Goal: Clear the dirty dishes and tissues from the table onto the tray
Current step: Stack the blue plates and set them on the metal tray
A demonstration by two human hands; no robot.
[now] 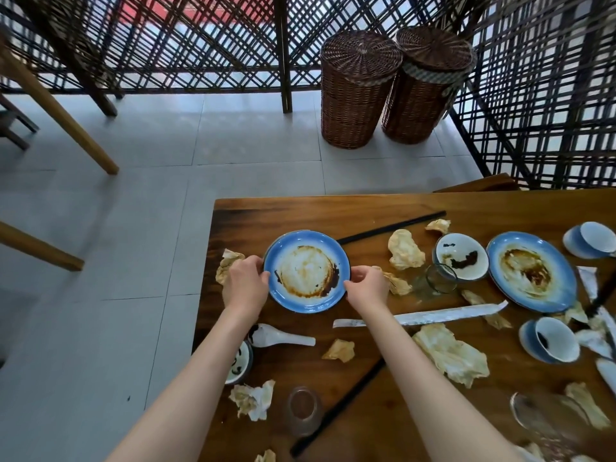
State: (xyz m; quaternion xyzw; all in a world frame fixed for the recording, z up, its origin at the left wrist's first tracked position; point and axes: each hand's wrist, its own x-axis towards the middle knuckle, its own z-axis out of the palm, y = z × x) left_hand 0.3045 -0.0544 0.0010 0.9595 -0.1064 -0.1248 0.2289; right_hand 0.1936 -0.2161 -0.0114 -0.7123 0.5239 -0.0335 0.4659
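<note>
Left hand: clasped on the nine o'clock rim of the blue plate, fingers curled over the edge; a crumpled tissue just behind the knuckles
Blue plate: near the bench corner at its far left, smeared brown; held on both sides
Right hand: pinching the plate rim at three o'clock
Spoon: white, at six o'clock of the plate, lying flat; small bowl beside it, partly hidden by the left forearm
Glass: at three o'clock of the right hand; stained bowl just beyond
Second plate: blue, far right; tissues scattered around
</note>
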